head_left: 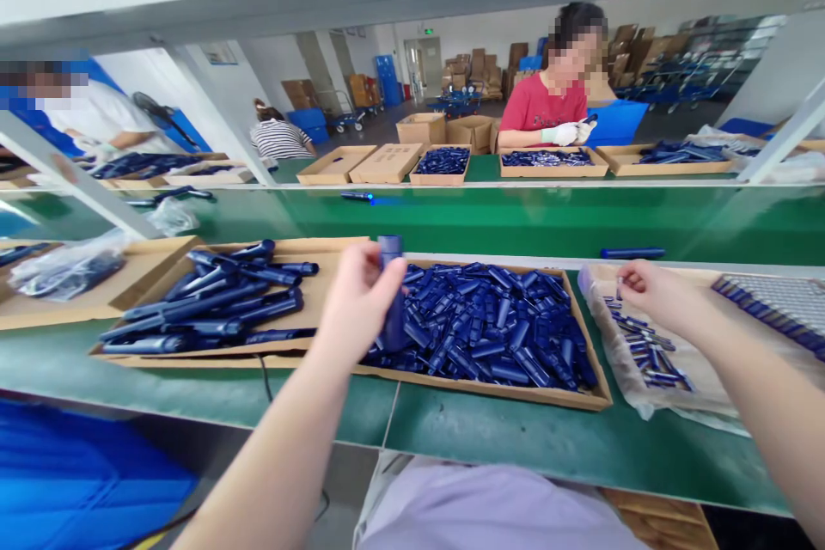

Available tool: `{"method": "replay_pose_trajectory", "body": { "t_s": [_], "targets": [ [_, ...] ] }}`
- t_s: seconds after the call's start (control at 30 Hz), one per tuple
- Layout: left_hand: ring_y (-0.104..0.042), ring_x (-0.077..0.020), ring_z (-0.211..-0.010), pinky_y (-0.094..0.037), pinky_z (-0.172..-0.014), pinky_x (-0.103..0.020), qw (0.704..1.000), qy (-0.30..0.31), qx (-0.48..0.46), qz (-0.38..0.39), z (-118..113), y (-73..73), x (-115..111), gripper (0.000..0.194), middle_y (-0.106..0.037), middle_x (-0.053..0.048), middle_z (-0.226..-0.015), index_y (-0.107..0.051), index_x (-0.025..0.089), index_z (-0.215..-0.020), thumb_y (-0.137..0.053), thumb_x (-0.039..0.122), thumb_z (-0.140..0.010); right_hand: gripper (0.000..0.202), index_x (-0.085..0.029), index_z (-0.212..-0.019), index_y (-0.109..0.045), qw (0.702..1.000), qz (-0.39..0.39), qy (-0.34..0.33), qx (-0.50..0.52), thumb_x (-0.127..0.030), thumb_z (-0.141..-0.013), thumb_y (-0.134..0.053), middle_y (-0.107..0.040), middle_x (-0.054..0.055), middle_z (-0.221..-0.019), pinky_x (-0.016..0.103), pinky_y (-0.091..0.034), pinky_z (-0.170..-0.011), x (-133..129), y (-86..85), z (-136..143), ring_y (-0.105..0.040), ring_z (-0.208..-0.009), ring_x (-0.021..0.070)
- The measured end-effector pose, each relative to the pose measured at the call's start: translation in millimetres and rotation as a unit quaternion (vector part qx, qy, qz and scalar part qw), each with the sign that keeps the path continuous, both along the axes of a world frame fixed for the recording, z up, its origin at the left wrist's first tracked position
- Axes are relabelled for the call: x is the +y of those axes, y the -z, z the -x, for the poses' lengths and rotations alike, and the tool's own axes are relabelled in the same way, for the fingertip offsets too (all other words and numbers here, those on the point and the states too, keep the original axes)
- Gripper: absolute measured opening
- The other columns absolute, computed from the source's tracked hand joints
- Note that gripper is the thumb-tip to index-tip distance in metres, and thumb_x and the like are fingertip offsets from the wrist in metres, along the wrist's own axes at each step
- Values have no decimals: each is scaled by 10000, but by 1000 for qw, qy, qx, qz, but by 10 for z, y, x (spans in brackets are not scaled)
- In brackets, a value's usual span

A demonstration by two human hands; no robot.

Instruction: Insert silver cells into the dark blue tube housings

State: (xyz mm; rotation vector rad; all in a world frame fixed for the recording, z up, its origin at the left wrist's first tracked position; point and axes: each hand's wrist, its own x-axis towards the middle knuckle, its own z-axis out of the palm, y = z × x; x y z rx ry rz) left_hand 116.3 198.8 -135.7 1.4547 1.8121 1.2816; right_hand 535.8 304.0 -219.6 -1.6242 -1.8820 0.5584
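My left hand is closed round a dark blue tube that looks like a flashlight body, held upright with its top end showing above the thumb. Below and beside it lies a shallow cardboard tray filled with short blue cylindrical parts. Over on the right, my right hand pinches a small silvery cylinder, partly covered by the fingers. Beneath that hand, similar small metallic and blue cylinders lie scattered in a plastic-lined tray.
Longer blue tubes lie in a cardboard tray at left. Rows of blue-sided cylinders stand at far right. On the green belt lies a tube with a lit blue end. A co-worker in red sits opposite, behind more trays.
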Motion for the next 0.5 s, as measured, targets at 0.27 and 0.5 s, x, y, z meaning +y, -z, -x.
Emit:
{"method": "replay_pose_trajectory", "body": {
  "t_s": [0.27,0.5],
  "targets": [
    [-435,-11,-578,-359,-525,-118,702,194,-633,262,-1136,480,-115,499,-452,-1,-751,-492,176,-1216,-516,529,-863,151,-243,-1080,-613,969,-108,-146,168,-363,-1014,-550,-610,29,-1114,262,-552,-827,-1577,-350,1152,-615,-986,193],
    [-490,-37,-618,-411,-557,-152,679,145,-649,310,-1144,661,-177,503,-536,-31,-816,-542,134,-1056,-515,588,-842,105,-273,-1103,-597,971,-154,-145,109,-281,-1033,-520,-619,-35,-1087,193,-524,-843,-1641,-182,1296,-619,-955,130]
  ]
}}
